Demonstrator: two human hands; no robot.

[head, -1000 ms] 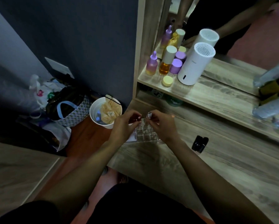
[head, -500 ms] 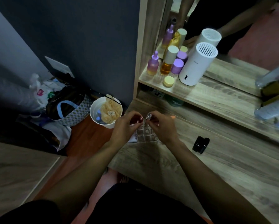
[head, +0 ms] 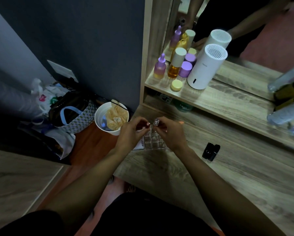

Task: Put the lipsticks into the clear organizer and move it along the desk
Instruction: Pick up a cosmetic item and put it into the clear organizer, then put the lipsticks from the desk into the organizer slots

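A clear gridded organizer [head: 153, 140] stands near the left end of the wooden desk [head: 202, 176]. Both hands hover right over it. My left hand [head: 130, 133] pinches a lipstick with a red-labelled end [head: 148, 123]. My right hand [head: 170, 133] pinches a lipstick with a silvery end [head: 156, 122]. The two ends sit close together above the organizer's far cells. Two black lipsticks [head: 210, 151] lie side by side on the desk to the right. The lower parts of the held lipsticks are hidden by my fingers.
A shelf [head: 211, 97] behind holds purple and amber bottles [head: 174, 67], a yellow jar and a white cylinder device [head: 205, 67] before a mirror. Plastic bottles [head: 286, 113] lie at right. On the floor at left stand a white bucket [head: 100, 120] and bags [head: 71, 114].
Both hands stay over the organizer with the lipsticks held. The two lipstick ends have come a little closer together; nothing else has moved.
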